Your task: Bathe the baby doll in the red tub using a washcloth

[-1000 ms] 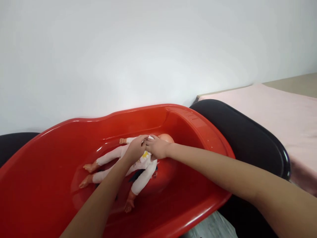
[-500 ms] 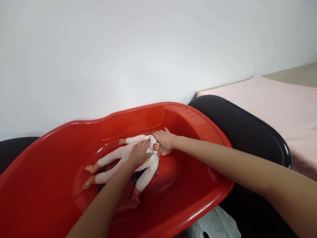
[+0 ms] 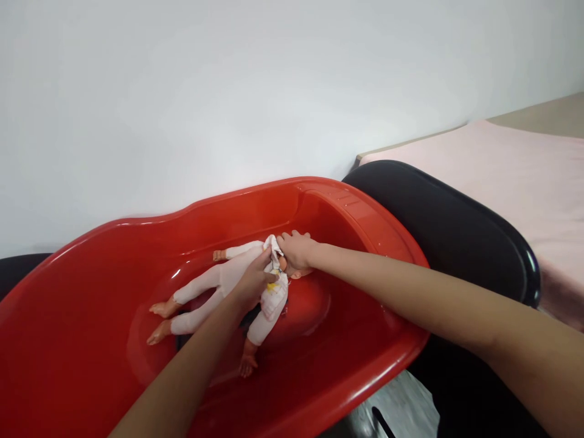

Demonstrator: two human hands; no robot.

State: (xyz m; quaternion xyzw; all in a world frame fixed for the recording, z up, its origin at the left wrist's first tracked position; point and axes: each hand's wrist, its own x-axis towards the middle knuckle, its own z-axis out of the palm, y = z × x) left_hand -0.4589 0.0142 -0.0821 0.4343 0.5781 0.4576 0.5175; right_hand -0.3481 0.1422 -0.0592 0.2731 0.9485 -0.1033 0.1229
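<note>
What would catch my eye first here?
The big red tub fills the lower left and middle. Inside lies a pale-clothed doll, the left hand at its chest and the right hand at its head. Pink cloth spreads at the far right.

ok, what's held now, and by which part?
White top on the doll: left hand seems to hold the top's upper front. Right hand partly covers the head; can't tell if gripping.
</note>
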